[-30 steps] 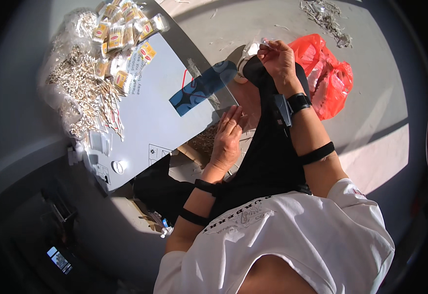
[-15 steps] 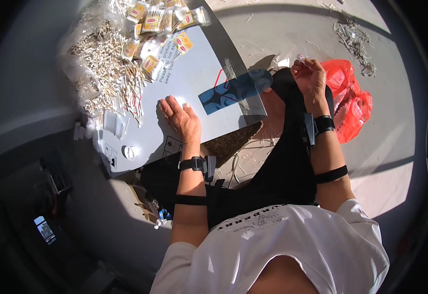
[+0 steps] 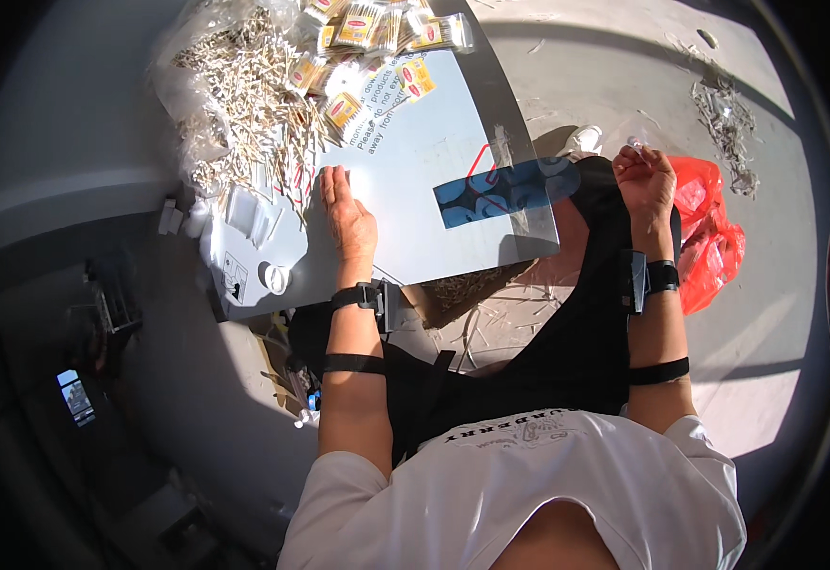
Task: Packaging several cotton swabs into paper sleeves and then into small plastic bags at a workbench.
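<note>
Both hands are out in the head view. Left hand (image 3: 347, 217) lies flat and open, palm down, fingers stretched out together on the grey board (image 3: 405, 180), which I'll use as the landmark for everything. Its fingertips point at the loose heap of small pale sticks (image 3: 244, 104) piled over the board's far left corner, and they end just short of the nearest ones. Right hand (image 3: 645, 180) is up off the board's right edge, fingers curled in and pinched on a small clear thing (image 3: 635, 142) at the fingertips. It's too tiny to tell what it is.

Other stuff around the board: a bunch of little yellow packets (image 3: 377, 38) sits along its far edge, right beside the stick heap. A blue strip (image 3: 496, 190) lies across the board's right side, between the two hands. Couple of small white plastic bits (image 3: 249, 214) are on the board's left part, just left of the flat hand. Off the right edge, past the pinching hand, there's a red plastic bag (image 3: 714, 242) on the floor, and further out a scrap pile of silvery bits (image 3: 724, 119). More loose sticks are scattered under the board's near edge (image 3: 486, 304), partly hidden by it and by the person's black apron (image 3: 548, 351).
</note>
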Tool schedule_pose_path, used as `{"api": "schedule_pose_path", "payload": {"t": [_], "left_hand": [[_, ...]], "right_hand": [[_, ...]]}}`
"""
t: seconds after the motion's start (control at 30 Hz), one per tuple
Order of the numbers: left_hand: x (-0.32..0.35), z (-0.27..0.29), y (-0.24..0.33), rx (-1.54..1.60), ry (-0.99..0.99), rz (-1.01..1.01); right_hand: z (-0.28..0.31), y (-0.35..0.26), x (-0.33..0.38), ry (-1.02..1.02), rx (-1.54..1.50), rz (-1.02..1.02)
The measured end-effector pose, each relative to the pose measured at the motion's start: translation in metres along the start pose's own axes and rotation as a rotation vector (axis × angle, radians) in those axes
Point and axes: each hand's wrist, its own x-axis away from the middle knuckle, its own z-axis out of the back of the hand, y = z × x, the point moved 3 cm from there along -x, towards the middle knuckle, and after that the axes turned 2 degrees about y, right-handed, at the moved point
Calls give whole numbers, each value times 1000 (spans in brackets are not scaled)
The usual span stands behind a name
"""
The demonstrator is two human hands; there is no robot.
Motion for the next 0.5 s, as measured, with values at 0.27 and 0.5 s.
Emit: {"api": "schedule_pose_path", "payload": {"t": [0.27,0.5], "left_hand": [[95,52,-12,-48,-77,118],[84,147,-66,-100,102,228]], "right_hand": [[-4,5,6,21,46,4],[22,-15,1,-125,88,-50]]}}
